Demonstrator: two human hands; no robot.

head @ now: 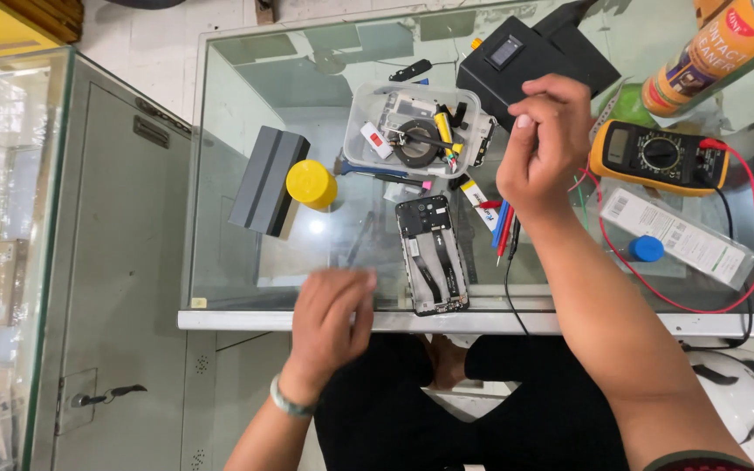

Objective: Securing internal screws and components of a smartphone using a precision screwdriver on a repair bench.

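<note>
Opened phone (pixel 434 255) is left lying on the glass tabletop (pixel 246 218), right at its near edge. Right hand (pixel 544 144) is clenched above, something tiny maybe pinched, can't tell; left hand (pixel 332 321) is blurred, fingers loosely curled, empty. Phone could easily get knocked off.

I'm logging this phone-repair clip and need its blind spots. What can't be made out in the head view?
- Left hand: motion-blurred, so its fingers and anything in them are unreadable.
- Right hand: fingers curled toward the palm, which hides whatever it may pinch.
- Clear plastic tub: parts inside too small and jumbled to name.
- Spray can: cut off by the top edge.
- Opened phone: internals too small to identify.
</note>
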